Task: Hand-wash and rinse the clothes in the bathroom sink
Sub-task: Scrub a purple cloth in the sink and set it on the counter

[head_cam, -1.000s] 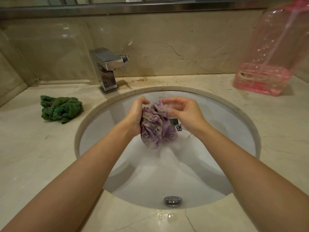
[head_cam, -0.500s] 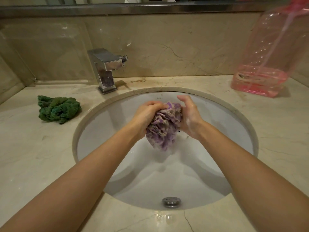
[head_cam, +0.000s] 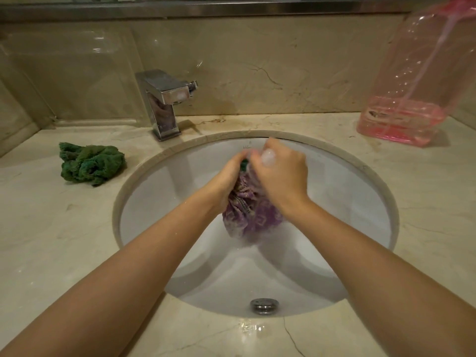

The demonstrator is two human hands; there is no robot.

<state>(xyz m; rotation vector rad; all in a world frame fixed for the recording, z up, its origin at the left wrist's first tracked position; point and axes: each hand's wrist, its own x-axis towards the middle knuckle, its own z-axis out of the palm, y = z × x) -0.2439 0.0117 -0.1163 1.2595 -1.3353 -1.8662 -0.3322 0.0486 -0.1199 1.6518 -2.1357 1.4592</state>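
- Right over the sink (head_cam: 159, 197), a bunched purple cloth (head_cam: 247, 215) with a pale pattern hangs between both hands, above the white bowl and not touching it.
- Left hand (head_cam: 226, 179) has its fingers curled round the cloth's left side, gripping it.
- Right hand (head_cam: 282, 173) is closed on the upper right of the cloth, knuckles up; a blob of suds sits on it, and the fingertips are blurred.
- Something dark green shows just where the two hands meet at the top; I cannot tell what it is.
- Small grey writing is printed on the bowl's far wall, too small to read.
- Near the bowl's front edge sits a chrome overflow (head_cam: 264, 306).
- Behind the rim on the left stands a square chrome tap (head_cam: 164, 104).
- Left of the sink, a crumpled green cloth (head_cam: 90, 163) lies on the marble counter (head_cam: 51, 240).
- At the back right stands a clear pink bottle (head_cam: 412, 99) with a little pink liquid in the bottom; no label is visible.
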